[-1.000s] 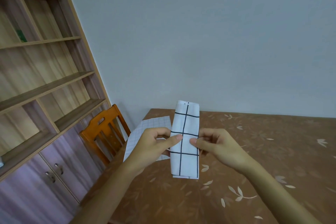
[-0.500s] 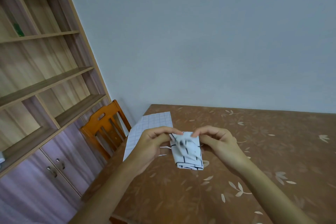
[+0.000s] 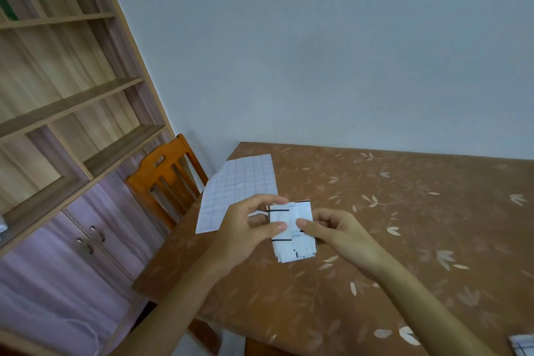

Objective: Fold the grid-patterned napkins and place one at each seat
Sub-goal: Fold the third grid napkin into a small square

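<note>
Both my hands hold a white napkin with bold black grid lines [image 3: 293, 233], folded into a small rectangle, just above the brown leaf-patterned table [image 3: 404, 225]. My left hand [image 3: 248, 228] pinches its left side with thumb on top. My right hand [image 3: 335, 233] pinches its right side. A second napkin with a fine grey grid [image 3: 237, 191] lies flat and larger at the table's far left corner, partly hidden by my left hand. A corner of another black-grid napkin [image 3: 523, 347] shows at the bottom right.
An orange wooden chair [image 3: 166, 179] stands at the table's left end. Behind it a tall wooden shelf unit with purple cabinet doors [image 3: 66, 113] runs along the left. A plain grey wall closes the far side of the table.
The long upright strip of black-grid napkin has been folded down in half into a short rectangle. The view has tilted lower and my hands sit nearer the table.
</note>
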A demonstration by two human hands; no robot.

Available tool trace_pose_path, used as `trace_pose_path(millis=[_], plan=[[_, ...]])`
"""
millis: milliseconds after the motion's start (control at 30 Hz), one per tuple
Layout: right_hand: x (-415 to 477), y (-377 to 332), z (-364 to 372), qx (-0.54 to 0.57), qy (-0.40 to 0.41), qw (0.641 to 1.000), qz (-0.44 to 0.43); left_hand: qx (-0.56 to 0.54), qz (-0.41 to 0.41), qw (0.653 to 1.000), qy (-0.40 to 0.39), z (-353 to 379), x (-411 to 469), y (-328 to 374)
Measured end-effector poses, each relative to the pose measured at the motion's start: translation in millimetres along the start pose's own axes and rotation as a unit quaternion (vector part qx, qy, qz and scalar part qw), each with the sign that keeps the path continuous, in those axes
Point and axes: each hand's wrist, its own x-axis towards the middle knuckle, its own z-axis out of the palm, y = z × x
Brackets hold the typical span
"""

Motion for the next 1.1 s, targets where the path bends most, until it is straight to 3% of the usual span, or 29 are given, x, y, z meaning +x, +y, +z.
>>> trace_pose_path(millis=[233, 400, 567, 667, 733, 833, 967, 1100], plan=[[13.2, 46.7, 6.9, -0.056, 0.019, 0.998, 0.033, -0.008, -0.105, 0.994, 0.003, 4.8, -3.3, -57.7], [21.1, 104.3, 26.2, -0.070, 0.045, 0.992, 0.094, -0.044, -0.204, 0.977, 0.047, 22.8, -12.0, -120.9], [21.2, 171.4, 49.6, -0.024, -0.040, 0.970, 0.237, -0.164, -0.339, 0.921, 0.103, 48.1, -36.1, -196.6], [31.6, 217.3, 55.6, -0.008, 0.054, 0.960, 0.273, -0.215, -0.427, 0.869, 0.130, 56.2, -43.4, -229.1], [40.7, 242.4, 59.0, -0.054, 0.087, 0.958, 0.268, -0.199, -0.452, 0.861, 0.116, 58.3, -46.6, -249.7], [48.6, 269.8, 63.3, -0.168, 0.091, 0.945, 0.264, -0.070, -0.433, 0.895, 0.088, 62.7, -51.2, -282.3], [49.0, 288.4, 72.7, -0.262, 0.106, 0.930, 0.236, 0.142, -0.331, 0.932, 0.051, 71.5, -45.6, -304.7], [51.8, 300.8, 80.7, -0.442, 0.112, 0.881, 0.126, 0.352, -0.176, 0.918, 0.046, 79.9, -41.8, -315.3]])
